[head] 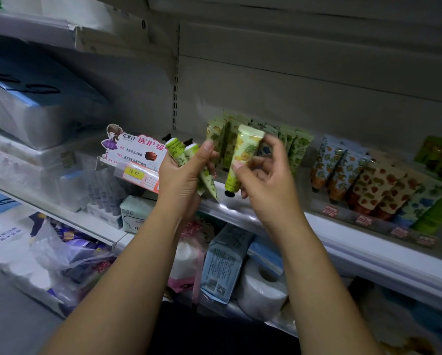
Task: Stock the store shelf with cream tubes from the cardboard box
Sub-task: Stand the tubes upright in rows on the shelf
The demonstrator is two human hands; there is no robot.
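My left hand (184,175) grips two green cream tubes (189,160), their black caps pointing up and left. My right hand (263,172) pinches a yellow pineapple-print tube (243,155) between thumb and fingers, its black cap pointing down, just in front of the shelf (343,237). Behind it, green and yellow tubes (222,134) stand in a row at the back of the shelf. More tubes with orange, strawberry and blue prints (373,180) lean in rows to the right. The cardboard box is not in view.
A pink promotional sign with a price tag (135,160) stands at the shelf's left end. Wrapped tissue packs (35,116) fill the left bay. Below the shelf lie toilet rolls (261,288), a blue pack (227,262) and bagged goods (61,252).
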